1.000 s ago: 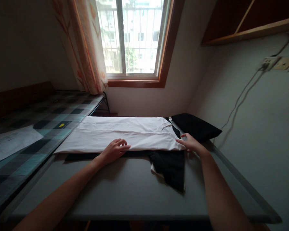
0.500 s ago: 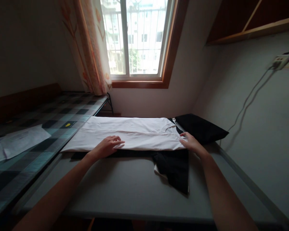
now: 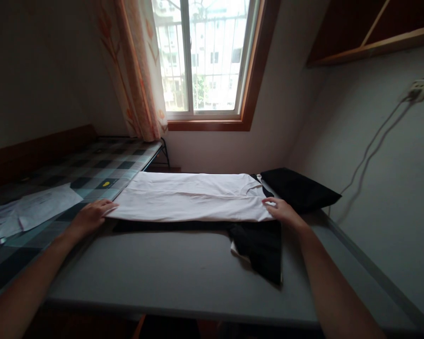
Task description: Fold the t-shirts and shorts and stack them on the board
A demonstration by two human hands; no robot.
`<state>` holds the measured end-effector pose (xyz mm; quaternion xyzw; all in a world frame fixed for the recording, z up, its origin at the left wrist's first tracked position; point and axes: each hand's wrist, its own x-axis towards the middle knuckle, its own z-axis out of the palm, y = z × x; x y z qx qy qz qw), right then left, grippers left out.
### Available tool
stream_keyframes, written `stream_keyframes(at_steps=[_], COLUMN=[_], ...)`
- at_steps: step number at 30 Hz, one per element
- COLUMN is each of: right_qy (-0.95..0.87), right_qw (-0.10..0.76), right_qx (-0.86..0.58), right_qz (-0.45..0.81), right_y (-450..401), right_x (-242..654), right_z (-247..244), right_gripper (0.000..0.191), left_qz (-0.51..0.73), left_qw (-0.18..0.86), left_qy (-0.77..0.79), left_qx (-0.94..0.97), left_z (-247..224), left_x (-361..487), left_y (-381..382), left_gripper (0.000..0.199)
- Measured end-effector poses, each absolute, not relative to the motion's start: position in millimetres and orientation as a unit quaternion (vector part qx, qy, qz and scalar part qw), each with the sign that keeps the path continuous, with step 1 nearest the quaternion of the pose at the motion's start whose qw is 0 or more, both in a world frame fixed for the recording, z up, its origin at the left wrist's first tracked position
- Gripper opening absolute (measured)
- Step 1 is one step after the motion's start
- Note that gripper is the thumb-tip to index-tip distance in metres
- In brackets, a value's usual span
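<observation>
A white T-shirt [image 3: 191, 197] lies folded lengthwise on the grey table, its neckline toward the right. Black cloth [image 3: 256, 249] shows from beneath it and spreads out at the near right, with a bit of pale edge. At the shirt's left near corner, my left hand [image 3: 93, 217] has its fingers closed on the hem. My right hand [image 3: 282, 212] grips the shirt's right edge below the neckline, thumb and fingers pinched together. Whether it also holds the black layer is hidden.
The grey table [image 3: 169, 273] adjoins a bed with a checked mattress [image 3: 127, 162] on the left, where white papers [image 3: 45, 202] lie. A black folded item [image 3: 298, 188] sits at the table's far right by the wall. A cable [image 3: 365, 153] hangs from the socket.
My left hand has moved left along the shirt's near edge, from its middle to the corner, and closed there. The right hand stays at the right edge.
</observation>
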<state>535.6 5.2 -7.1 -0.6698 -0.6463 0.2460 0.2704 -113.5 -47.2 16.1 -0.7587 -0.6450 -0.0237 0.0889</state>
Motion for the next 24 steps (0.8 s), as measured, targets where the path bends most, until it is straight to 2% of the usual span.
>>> stream_keyframes(at_steps=[4, 11, 19, 24], right_qy=[-0.629, -0.618, -0.607, -0.619], right_qw=[0.277, 0.275, 0.269, 0.21], right_qx=[-0.674, -0.658, -0.666, -0.646], right_qz=[0.271, 0.329, 0.341, 0.395], right_y=[6.9, -2.8, -16.2, -38.3], right_x=[535.9, 541.9, 550.0, 571.7], right_z=[2.7, 21.7, 42.1, 37.1], right_gripper=[0.041, 0.052, 0.07, 0.072], left_qz=[-0.049, -0.101, -0.176, -0.157], left_qw=[0.074, 0.059, 0.023, -0.02], left_qy=[-0.686, -0.686, -0.637, -0.654], left_qx=[-0.722, -0.718, -0.75, -0.739], left_z=[15.9, 27.9, 53.3, 52.8], left_x=[-124.5, -140.2, -172.0, -185.0], left_y=[-57.3, -56.2, -67.5, -85.5], left_gripper=[0.047, 0.035, 0.043, 0.059])
